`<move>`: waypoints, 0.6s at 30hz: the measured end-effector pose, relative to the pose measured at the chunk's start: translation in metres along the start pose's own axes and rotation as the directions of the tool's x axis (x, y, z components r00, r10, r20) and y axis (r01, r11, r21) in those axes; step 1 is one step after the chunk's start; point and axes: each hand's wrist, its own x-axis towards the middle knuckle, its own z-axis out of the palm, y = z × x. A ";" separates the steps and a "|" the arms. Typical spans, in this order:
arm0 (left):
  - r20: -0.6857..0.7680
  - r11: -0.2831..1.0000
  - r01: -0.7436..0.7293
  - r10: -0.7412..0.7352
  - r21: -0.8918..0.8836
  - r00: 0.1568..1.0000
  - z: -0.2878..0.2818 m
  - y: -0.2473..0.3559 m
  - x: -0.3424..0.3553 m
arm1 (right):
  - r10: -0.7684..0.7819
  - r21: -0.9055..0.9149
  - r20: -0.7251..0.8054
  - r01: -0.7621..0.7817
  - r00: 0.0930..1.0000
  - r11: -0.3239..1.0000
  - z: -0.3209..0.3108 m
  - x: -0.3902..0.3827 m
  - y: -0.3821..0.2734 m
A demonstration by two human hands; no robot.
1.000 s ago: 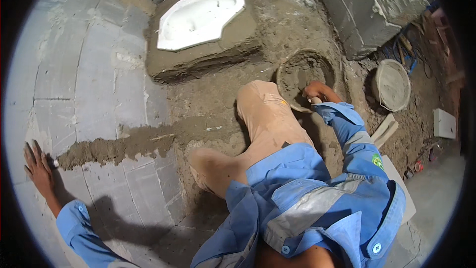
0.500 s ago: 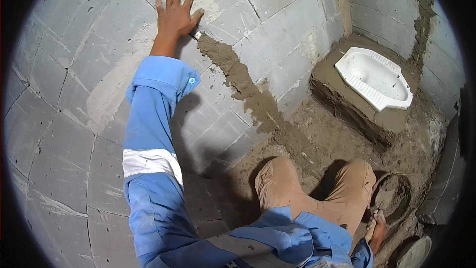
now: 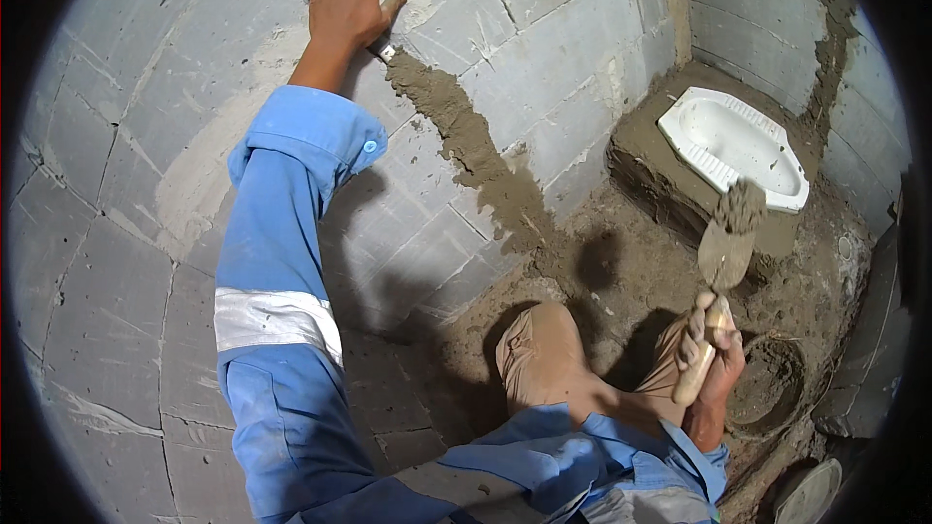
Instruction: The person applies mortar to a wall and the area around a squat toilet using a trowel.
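My left hand (image 3: 349, 2) lies with fingers spread against the grey block wall (image 3: 233, 68). By its wrist, a small white end piece (image 3: 386, 52) sticks out at the top of a strip of wet mortar (image 3: 466, 141), which runs down the wall to the floor. In my right hand (image 3: 716, 349) is a trowel (image 3: 726, 260), gripped by its pale wooden handle, blade pointing away from me. A lump of mortar (image 3: 742, 206) sits on the blade's far end. That blade overlaps the near edge of the white squat toilet pan (image 3: 735, 144) in view.
The toilet pan is set in a raised mortar-covered block (image 3: 660, 170) at the far right. A round container of mortar (image 3: 767, 383) stands beside my right knee, and a pale round lid-like thing (image 3: 811, 493) lies nearer. Another mortar strip (image 3: 828, 53) runs down the far right wall.
My right hand has risen from beside the mortar container, bringing up the trowel loaded with mortar. My left hand stays flat on the wall and has shifted slightly upward in view.
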 end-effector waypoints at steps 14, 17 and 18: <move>-0.039 0.992 -0.010 0.015 0.125 0.999 0.052 -0.019 0.002 | -0.783 -0.839 0.268 0.536 0.561 0.096 0.240 0.118 0.194; -0.058 0.997 -0.033 0.037 0.067 0.998 0.056 -0.024 0.003 | -0.109 -0.766 0.372 0.371 0.922 0.526 0.258 0.088 0.241; -0.096 0.998 -0.035 0.040 0.054 0.995 0.057 -0.024 0.002 | -0.050 -0.768 0.503 0.472 0.863 0.432 0.249 0.068 0.251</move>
